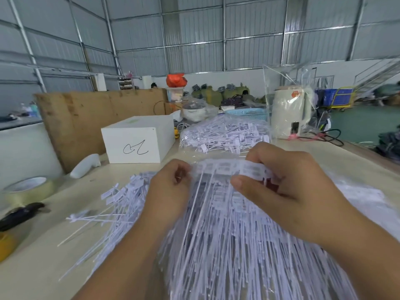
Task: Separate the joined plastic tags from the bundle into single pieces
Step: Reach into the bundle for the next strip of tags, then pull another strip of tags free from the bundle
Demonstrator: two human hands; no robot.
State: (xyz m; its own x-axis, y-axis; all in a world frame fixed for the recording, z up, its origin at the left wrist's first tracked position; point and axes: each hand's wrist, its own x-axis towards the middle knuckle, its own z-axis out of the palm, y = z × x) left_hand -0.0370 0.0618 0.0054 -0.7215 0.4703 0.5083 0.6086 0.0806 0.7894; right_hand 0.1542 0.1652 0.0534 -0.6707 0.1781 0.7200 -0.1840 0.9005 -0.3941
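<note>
White box [136, 142] and tape roll [29, 189] sit clear of the work. Left hand [167, 189] and right hand [283, 182] each pinch the joined tag strip [229, 168]; white, stems hanging blurred.

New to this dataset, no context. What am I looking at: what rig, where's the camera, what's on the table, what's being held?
No robot here: a person works bare-handed, filmed by one wide-angle camera worn on the head, looking forward and down. The left hand and right hand both pinch a joined strip of white plastic tags, whose thin tails hang toward the camera. Loose tags lie piled on the left of the table. Behind sit a bagged tag bundle, a white box and a tape roll.
</note>
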